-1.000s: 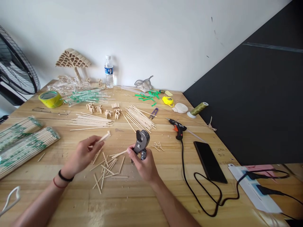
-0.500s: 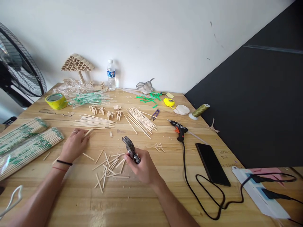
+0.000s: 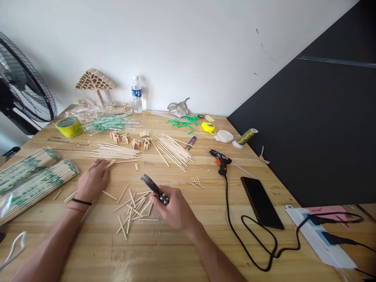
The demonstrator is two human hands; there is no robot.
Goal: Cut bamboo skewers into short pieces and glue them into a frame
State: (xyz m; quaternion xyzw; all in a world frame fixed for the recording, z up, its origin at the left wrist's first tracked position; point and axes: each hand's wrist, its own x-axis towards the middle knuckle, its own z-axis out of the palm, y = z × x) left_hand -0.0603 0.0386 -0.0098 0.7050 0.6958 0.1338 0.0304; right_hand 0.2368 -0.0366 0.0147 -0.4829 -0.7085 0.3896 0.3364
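Note:
My left hand [image 3: 93, 181] rests low over the left of the table, its fingers closed on a few thin wooden sticks [image 3: 109, 165]. Their ends poke out past the fingertips, and stick ends also show beside the wrist. In my right hand [image 3: 174, 205] is a pair of dark metal pliers [image 3: 154, 188], head pointing up and left. Whether the jaws are apart I cannot make out. Below the pliers lies a loose scatter of short cut sticks [image 3: 131, 213]. Long sticks [image 3: 116, 151] are spread just beyond my left hand, with another pile [image 3: 175, 150] farther right.
Bagged sticks [image 3: 38, 184] lie at left, near yellow tape [image 3: 69, 127]. Small stick assemblies [image 3: 136, 143], a water bottle [image 3: 137, 96] and a tree-like model [image 3: 95, 82] stand farther back. On the right are a glue gun [image 3: 220, 159], its cord, a phone [image 3: 261, 201] and a power strip [image 3: 320, 237].
My right hand has shifted slightly left, and the pliers have tilted left and lower toward my left hand. The left hand keeps the sticks in nearly the same place.

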